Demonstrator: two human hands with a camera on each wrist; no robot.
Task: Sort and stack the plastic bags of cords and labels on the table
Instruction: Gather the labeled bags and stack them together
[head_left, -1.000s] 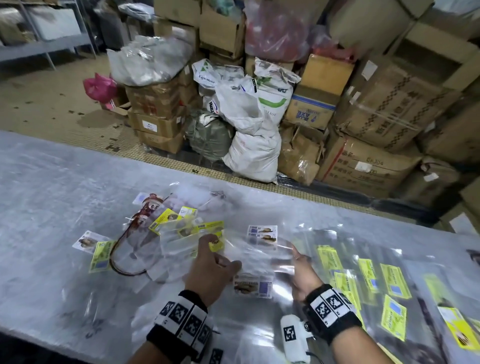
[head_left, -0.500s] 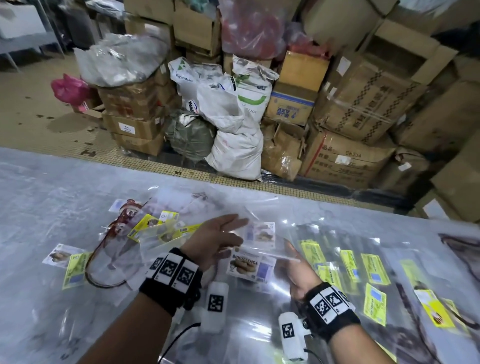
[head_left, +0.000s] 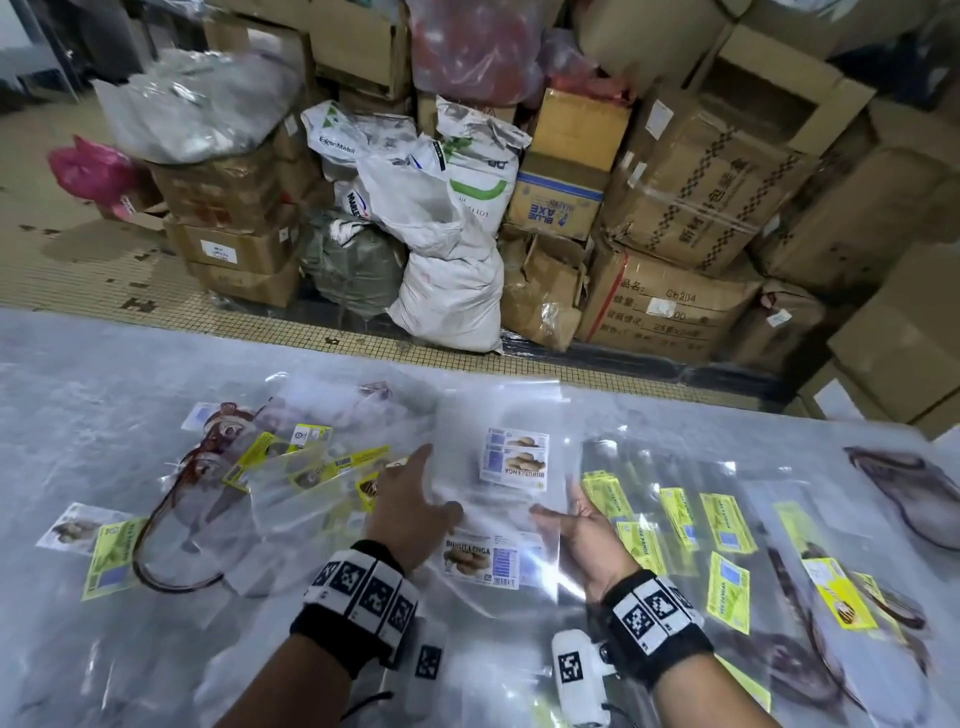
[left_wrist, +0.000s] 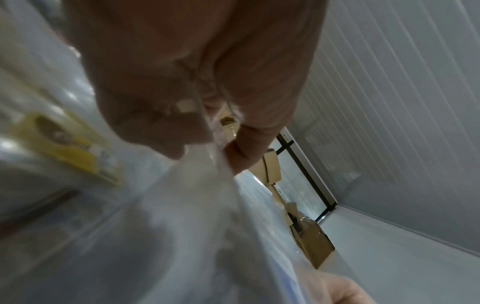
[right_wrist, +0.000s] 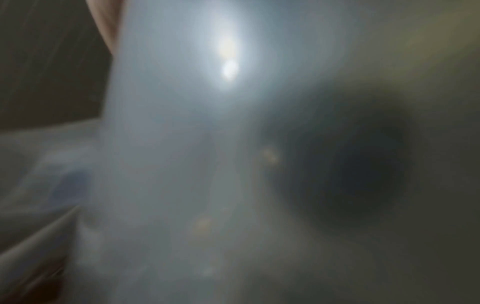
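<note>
Both hands are holding up a clear plastic bag (head_left: 498, 499) with white Bihun Lenga labels over the worktop (head_left: 78, 405). The left hand (head_left: 410, 514) is pinching its left edge, forefinger stretched out; the right hand (head_left: 587, 535) is gripping the right edge, thumb on top. Left of the left hand, yellow-labelled bags (head_left: 306, 467) and a brown cord (head_left: 171, 519) are lying heaped; right of the right hand, more yellow-labelled bags (head_left: 722, 525) are lying in a row.
</note>
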